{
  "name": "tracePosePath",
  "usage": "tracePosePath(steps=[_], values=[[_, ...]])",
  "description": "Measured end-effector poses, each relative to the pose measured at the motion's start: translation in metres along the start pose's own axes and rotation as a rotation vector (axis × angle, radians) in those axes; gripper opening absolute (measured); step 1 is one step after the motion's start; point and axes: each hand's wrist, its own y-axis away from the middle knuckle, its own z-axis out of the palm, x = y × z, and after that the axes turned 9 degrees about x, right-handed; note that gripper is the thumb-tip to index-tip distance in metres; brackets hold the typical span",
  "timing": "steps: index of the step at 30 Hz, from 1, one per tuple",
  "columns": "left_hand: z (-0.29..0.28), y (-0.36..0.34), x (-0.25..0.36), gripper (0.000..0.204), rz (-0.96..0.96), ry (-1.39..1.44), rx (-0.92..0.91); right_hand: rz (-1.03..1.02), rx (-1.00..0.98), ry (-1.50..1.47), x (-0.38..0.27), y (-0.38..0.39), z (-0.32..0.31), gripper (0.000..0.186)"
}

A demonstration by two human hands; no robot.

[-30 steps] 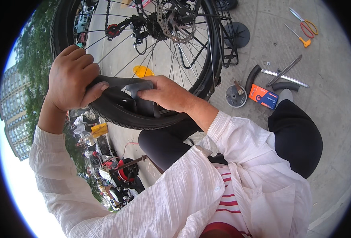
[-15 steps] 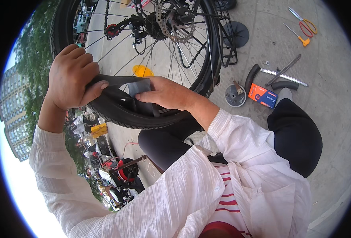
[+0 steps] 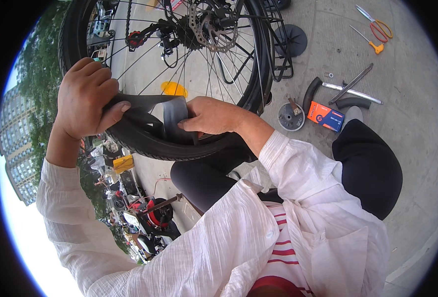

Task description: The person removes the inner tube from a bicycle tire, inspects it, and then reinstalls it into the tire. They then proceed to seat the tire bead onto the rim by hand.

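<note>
A bicycle's rear wheel stands before me, its black tyre (image 3: 164,152) partly pulled off the rim. A flat, limp grey-black inner tube (image 3: 173,116) comes out of the gap and loops over the tyre. My left hand (image 3: 88,99) is closed around the tyre's edge at the left, with the tube's black band running into its grip. To the right of it, my right hand (image 3: 216,116) pinches the tube's folded edge between thumb and fingers. What lies under its fingertips is hidden.
On the pavement at right are scissors (image 3: 374,24), an orange-handled awl (image 3: 376,47), an orange-blue box (image 3: 326,117), a metal bar (image 3: 352,92), curved black rubber pieces (image 3: 311,94) and a round metal disc (image 3: 291,117). Above are spokes, a brake rotor (image 3: 214,27) and a yellow reflector (image 3: 174,89).
My right hand has shifted slightly right, and more of the tube's grey face shows beside its thumb. My left hand keeps its grip. The whole view has moved slightly.
</note>
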Motion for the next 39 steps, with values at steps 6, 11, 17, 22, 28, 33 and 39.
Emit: tracePosePath(steps=[6,11,17,22,28,33,39], values=[[-0.001,0.002,-0.008,0.038,0.009,0.022,0.000,0.000,0.001,-0.109,-0.004,0.005,-0.001,0.033],[0.002,-0.012,-0.028,0.030,0.056,-0.064,0.131,-0.080,-0.046,-0.175,0.004,0.003,-0.004,0.036],[-0.026,0.029,-0.019,0.035,-0.369,-0.522,0.265,-0.117,-0.069,-0.270,-0.014,0.000,0.029,0.032],[0.060,0.064,0.087,0.066,-1.055,0.388,1.003,-0.121,0.073,-0.209,-0.015,-0.002,0.011,0.029],[0.131,0.054,0.242,0.095,-1.566,0.998,1.032,-0.133,0.095,-0.264,-0.017,-0.001,0.034,0.027],[0.141,0.033,0.245,0.070,-1.687,0.860,0.976,-0.096,0.188,-0.233,-0.021,0.000,0.042,0.025],[0.128,0.038,0.235,0.052,-1.655,0.818,0.996,-0.068,0.280,-0.213,-0.042,0.009,0.054,0.024]])
